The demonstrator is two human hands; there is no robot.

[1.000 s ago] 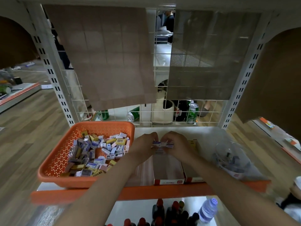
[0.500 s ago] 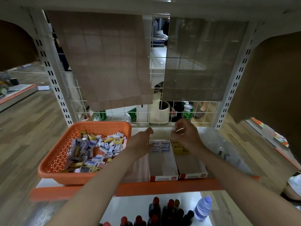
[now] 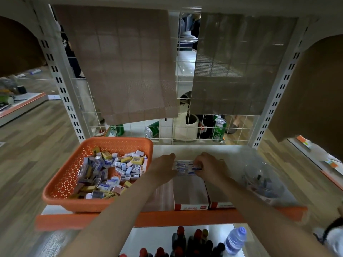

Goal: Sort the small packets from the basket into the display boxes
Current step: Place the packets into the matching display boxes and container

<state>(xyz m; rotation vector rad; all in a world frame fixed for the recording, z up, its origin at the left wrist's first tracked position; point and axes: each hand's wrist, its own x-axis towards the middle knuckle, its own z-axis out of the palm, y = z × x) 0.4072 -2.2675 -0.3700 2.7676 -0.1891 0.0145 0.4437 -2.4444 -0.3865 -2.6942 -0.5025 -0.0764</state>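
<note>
Head view, looking down on a white shelf (image 3: 185, 148) with an orange front edge.

1. Orange perforated basket (image 3: 118, 140): stands at the left of the shelf, with many loose packets (image 3: 111, 171) heaped in it. Judged: sorting is at an early stage.
2. Display boxes: two stand side by side just right of the basket, their long axes running from the shelf front to the back. The left display box (image 3: 189, 191) is bare over its near part. Little of the right display box (image 3: 220, 204) shows beyond its red lip.
3. Left hand (image 3: 163, 166): lies against the left edge of the packet rows, thumb stretched toward the back. Its fingertips are hidden, so any grip cannot be confirmed.
4. Right hand (image 3: 209, 166): its fingers are curled and pinch one blue-and-white packet (image 3: 197, 166) at the right end of the rows.
5. Packet rows (image 3: 182, 168): lie at the far end of the left display box, each packet's long axis across the box.

Finding: the held packet sits between the two hands, touching the rows' right end. Seating it should need only a short press down and leftward by the right hand, the left serving as a stop. For the next pick, the left hand is nearer the basket.
</note>
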